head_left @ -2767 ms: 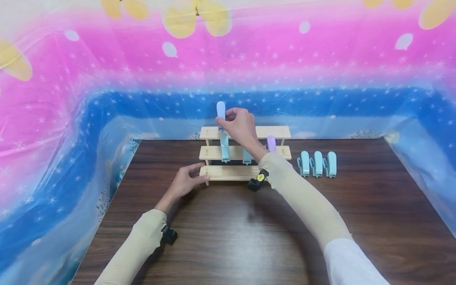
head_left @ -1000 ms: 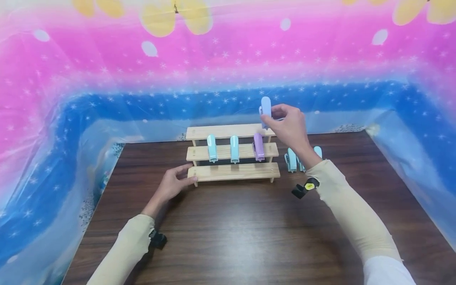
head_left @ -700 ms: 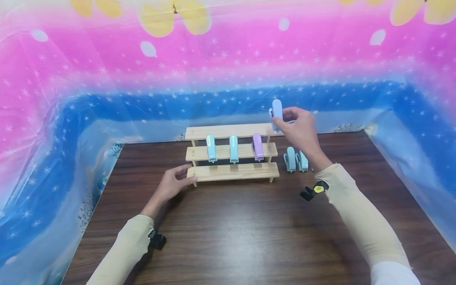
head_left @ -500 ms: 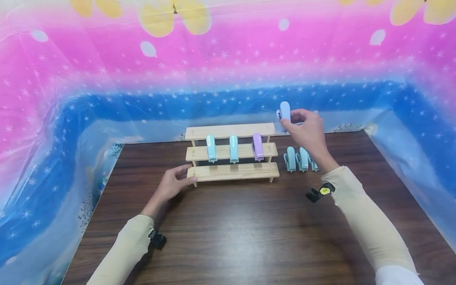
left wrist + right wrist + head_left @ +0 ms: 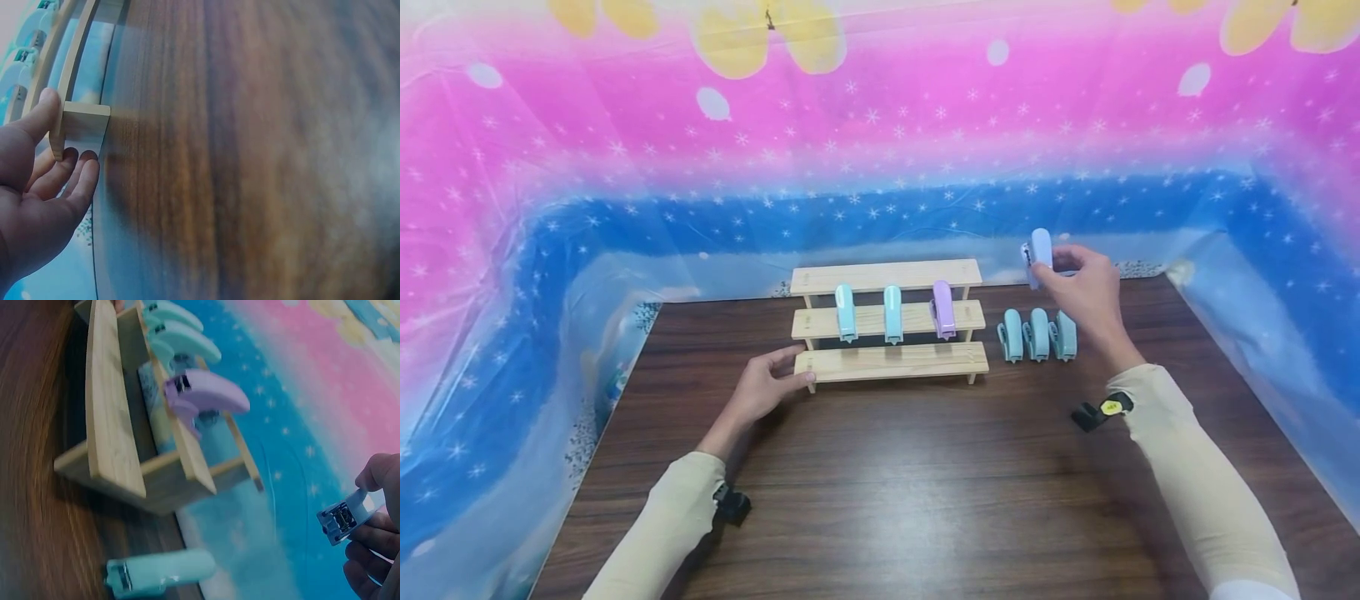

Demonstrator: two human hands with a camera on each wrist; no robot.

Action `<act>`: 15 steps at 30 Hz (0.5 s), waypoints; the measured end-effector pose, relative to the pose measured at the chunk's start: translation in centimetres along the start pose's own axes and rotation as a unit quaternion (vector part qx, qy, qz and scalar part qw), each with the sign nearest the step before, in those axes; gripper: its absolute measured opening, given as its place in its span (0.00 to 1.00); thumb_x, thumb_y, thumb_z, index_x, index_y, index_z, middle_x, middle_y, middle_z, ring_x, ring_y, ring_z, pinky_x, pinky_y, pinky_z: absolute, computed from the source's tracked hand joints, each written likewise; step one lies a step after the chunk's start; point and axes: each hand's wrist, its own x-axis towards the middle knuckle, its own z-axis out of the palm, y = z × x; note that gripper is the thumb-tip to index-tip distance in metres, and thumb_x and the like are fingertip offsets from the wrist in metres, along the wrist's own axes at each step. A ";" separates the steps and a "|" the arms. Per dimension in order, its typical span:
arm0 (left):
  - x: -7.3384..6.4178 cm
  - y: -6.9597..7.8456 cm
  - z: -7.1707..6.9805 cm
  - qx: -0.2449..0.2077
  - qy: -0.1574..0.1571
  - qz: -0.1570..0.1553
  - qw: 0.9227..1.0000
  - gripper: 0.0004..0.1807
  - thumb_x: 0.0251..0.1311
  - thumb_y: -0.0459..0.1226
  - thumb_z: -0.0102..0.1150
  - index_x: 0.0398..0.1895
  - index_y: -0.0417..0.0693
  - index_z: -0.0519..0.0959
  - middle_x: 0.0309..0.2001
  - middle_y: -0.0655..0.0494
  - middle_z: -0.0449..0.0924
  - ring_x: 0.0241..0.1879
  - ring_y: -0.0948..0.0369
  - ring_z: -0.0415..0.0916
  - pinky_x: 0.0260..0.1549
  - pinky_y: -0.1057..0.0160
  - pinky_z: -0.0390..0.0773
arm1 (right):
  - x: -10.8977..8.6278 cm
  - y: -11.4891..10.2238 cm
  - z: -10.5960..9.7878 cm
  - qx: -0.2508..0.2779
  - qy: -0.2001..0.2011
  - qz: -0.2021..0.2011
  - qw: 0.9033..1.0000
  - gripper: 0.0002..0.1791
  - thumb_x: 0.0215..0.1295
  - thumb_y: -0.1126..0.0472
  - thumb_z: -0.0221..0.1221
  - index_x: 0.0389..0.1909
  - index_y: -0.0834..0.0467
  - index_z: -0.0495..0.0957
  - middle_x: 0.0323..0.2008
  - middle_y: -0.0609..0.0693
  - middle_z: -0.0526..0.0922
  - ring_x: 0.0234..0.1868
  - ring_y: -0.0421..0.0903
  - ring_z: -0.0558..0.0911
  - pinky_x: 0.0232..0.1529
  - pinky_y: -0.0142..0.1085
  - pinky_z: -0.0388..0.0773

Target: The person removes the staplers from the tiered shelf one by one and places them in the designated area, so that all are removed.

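Note:
In my right hand (image 5: 1086, 292) I pinch a pale periwinkle stapler (image 5: 1040, 254) between thumb and fingers. It is raised beyond the right end of a three-step wooden rack (image 5: 891, 362), and its metal end (image 5: 344, 519) shows in the right wrist view. My left hand (image 5: 763, 387) grips the rack's lowest step at its left end, thumb (image 5: 47, 112) on the board and fingers below it. On the middle step stand two mint staplers (image 5: 846, 310) and a purple stapler (image 5: 943, 308). Three more mint staplers (image 5: 1037, 335) stand in a row on the table, right of the rack.
The dark wood-grain table (image 5: 880, 483) reaches back to a pink and blue patterned cloth (image 5: 880, 150) hanging behind and at the sides. The rack's top step (image 5: 887, 273) stands close to the cloth.
My right hand has carried the periwinkle stapler from above the top step to the right, lowering slightly at the end. The left hand keeps its grip on the rack. The head view has shifted slightly.

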 end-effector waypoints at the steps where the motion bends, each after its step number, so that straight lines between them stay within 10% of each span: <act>1: 0.0 0.0 0.0 0.001 0.000 0.000 1.000 0.38 0.63 0.48 0.71 0.73 0.44 0.70 0.67 0.39 0.75 0.65 0.44 0.75 0.59 0.45 0.79 | 0.0 0.3 -0.2 -0.002 0.002 0.005 1.000 0.25 0.66 0.48 0.64 0.57 0.60 0.84 0.48 0.58 0.88 0.44 0.49 0.85 0.36 0.29 0.78; 8: 0.0 0.1 0.0 -0.004 -0.001 -0.009 1.000 0.38 0.63 0.47 0.71 0.73 0.44 0.70 0.67 0.39 0.75 0.66 0.44 0.74 0.60 0.45 0.78 | 0.0 2.8 -1.8 -0.020 0.007 0.029 0.999 0.27 0.67 0.48 0.64 0.60 0.61 0.82 0.52 0.60 0.86 0.50 0.53 0.85 0.39 0.28 0.78; 15: 0.1 0.1 0.0 -0.004 0.002 -0.005 1.000 0.37 0.63 0.46 0.71 0.73 0.43 0.70 0.67 0.39 0.74 0.66 0.44 0.74 0.60 0.46 0.78 | -0.1 5.0 -2.7 -0.051 0.024 0.020 0.998 0.28 0.67 0.47 0.64 0.59 0.63 0.82 0.54 0.62 0.85 0.57 0.57 0.80 0.52 0.47 0.76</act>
